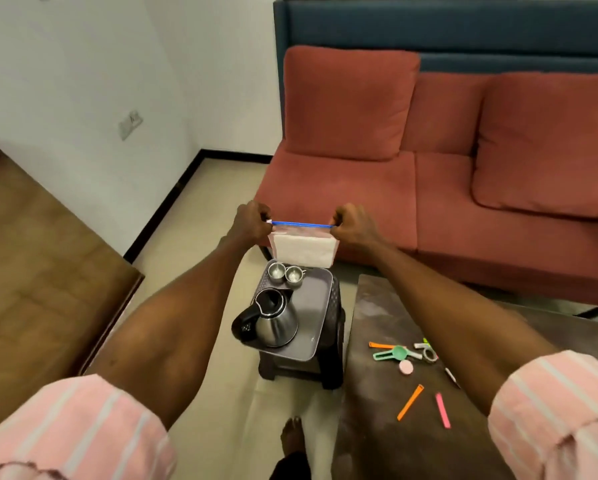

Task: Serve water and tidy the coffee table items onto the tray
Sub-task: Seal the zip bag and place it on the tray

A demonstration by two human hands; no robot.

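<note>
Currently both arms reach to mid-frame. Largest first: dark brown wooden counter [394,393] at lower right, scattered with small coloured plastic clips [410,401]. Left of it, a grey rectangular plastic tray [320,306] sits on a dark stool, carrying a steel electric kettle [273,320] and two small steel cups [285,273].

Above the tray's far end hangs a clear zip bag with blue seal strip [302,245], white folded contents inside. Its long axis runs left-right across the frame.

Left hand [250,221] and right hand [354,225] pinch opposite ends of the strip, fingers closed tight on it. Both are equally near; the tray lies directly below, toward the camera, so lowering looks like the next move.
</note>
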